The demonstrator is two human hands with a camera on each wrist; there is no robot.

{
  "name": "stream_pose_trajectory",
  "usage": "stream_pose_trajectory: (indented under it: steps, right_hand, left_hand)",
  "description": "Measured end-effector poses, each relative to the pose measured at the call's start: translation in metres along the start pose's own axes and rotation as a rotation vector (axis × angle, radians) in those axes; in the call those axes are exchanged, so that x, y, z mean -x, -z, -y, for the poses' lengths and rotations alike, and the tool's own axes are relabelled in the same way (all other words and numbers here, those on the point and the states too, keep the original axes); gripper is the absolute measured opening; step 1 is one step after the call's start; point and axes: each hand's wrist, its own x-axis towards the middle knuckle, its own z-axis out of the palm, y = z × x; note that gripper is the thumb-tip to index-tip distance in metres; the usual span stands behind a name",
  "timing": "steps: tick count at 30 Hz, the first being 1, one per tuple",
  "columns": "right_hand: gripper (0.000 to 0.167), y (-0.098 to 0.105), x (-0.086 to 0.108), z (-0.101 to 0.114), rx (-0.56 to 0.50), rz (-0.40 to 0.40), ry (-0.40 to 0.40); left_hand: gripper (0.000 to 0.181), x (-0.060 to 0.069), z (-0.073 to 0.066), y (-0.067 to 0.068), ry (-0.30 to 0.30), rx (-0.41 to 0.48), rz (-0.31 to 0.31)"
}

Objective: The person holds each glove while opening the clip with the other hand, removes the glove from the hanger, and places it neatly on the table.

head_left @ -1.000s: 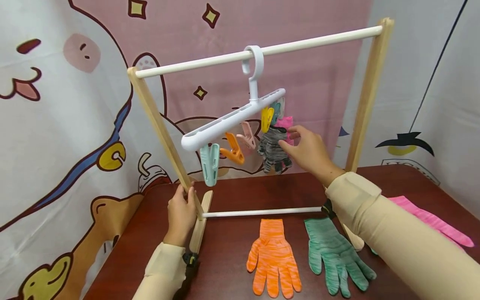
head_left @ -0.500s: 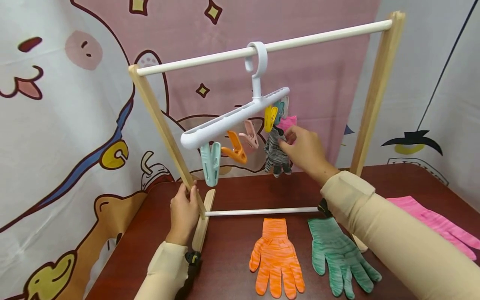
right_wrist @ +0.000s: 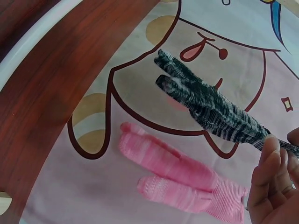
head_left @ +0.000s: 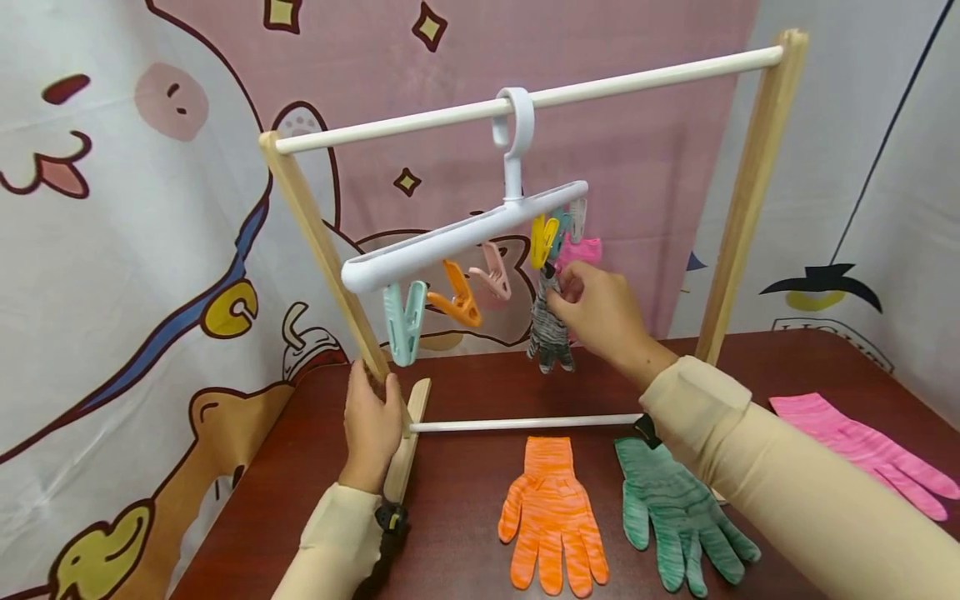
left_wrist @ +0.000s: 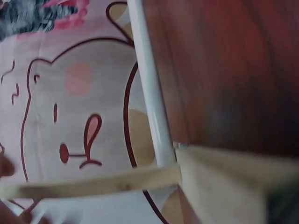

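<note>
My right hand (head_left: 603,312) pinches the cuff of a black-and-white striped glove (head_left: 551,329) below the yellow clothespin (head_left: 542,240). In the right wrist view the striped glove (right_wrist: 210,107) stretches away from my fingertips, beside a hanging pink glove (right_wrist: 173,172). A white clip hanger (head_left: 465,237) hangs by its hook from the rack's top bar (head_left: 637,83). My left hand (head_left: 372,429) holds the rack's left wooden post (head_left: 322,250) low down, fingers behind it and thumb in front. In the left wrist view the post (left_wrist: 93,184) runs past blurred fingertips.
An orange glove (head_left: 551,517) and a green glove (head_left: 678,508) lie flat on the dark red table (head_left: 457,533). Another pink glove (head_left: 855,446) lies at the right. Mint (head_left: 403,325), orange (head_left: 457,296) and pale pink (head_left: 493,271) clothespins hang from the hanger. A printed cloth (head_left: 600,167) covers the back.
My right hand closes on the striped glove and draws it slightly down, turning it edge-on. The hanger's near end swings left. My left hand stays on the post, its thumb a little more spread.
</note>
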Motion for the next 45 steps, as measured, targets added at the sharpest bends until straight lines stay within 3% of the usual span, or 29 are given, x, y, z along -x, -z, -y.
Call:
stream_pose_trajectory:
  steps: [2, 5, 7, 8, 10, 12, 16, 18, 21, 24, 31, 39, 43, 45]
  right_hand:
    - [0.015, 0.002, 0.001, 0.002, -0.007, -0.002, 0.005]
    - [0.016, 0.004, 0.001, 0.004, -0.012, -0.002, 0.010]
    - [0.016, 0.004, 0.002, 0.006, -0.010, 0.001, 0.011]
    - [0.016, 0.005, 0.002, 0.007, -0.011, 0.003, 0.010]
    - [0.016, 0.006, 0.003, 0.009, -0.016, 0.007, 0.011]
    - [0.017, 0.007, 0.004, 0.012, -0.024, 0.007, 0.015]
    - [0.018, 0.008, 0.007, 0.015, -0.042, -0.002, 0.026]
    - [0.018, 0.008, 0.009, 0.015, -0.047, 0.000, 0.028]
    - [0.017, 0.007, 0.012, 0.013, -0.049, 0.003, 0.027]
    - [0.017, 0.008, 0.013, 0.013, -0.053, -0.001, 0.030]
    - [0.015, 0.009, 0.013, 0.016, -0.065, -0.017, 0.049]
    - [0.017, 0.011, 0.014, 0.016, -0.073, -0.002, 0.060]
    - [0.023, 0.017, 0.014, 0.012, -0.114, 0.042, 0.025]
    - [0.026, 0.021, 0.014, 0.008, -0.127, 0.028, 0.002]
  left_hand:
    - [0.039, 0.002, -0.005, -0.001, -0.065, 0.093, -0.142]
    - [0.026, 0.006, -0.016, -0.004, -0.232, 0.245, -0.323]
    - [0.016, 0.011, -0.027, -0.006, -0.339, 0.313, -0.325]
    - [0.014, 0.015, -0.033, -0.009, -0.380, 0.325, -0.285]
    - [0.018, 0.023, -0.048, -0.014, -0.414, 0.319, -0.149]
    - [0.030, 0.029, -0.065, -0.022, -0.390, 0.293, 0.040]
    - [0.062, 0.030, -0.101, -0.042, -0.261, 0.227, 0.402]
    - [0.076, 0.026, -0.117, -0.054, -0.207, 0.202, 0.529]
    - [0.091, 0.019, -0.137, -0.069, -0.170, 0.181, 0.636]
    - [0.099, 0.014, -0.152, -0.081, -0.156, 0.165, 0.658]
    - [0.100, 0.006, -0.169, -0.100, -0.111, 0.177, 0.601]
    - [0.074, 0.002, -0.175, -0.109, -0.080, 0.276, 0.519]
    - [0.058, 0.003, -0.177, -0.112, -0.070, 0.309, 0.492]
    - [0.052, 0.003, -0.178, -0.113, -0.057, 0.335, 0.494]
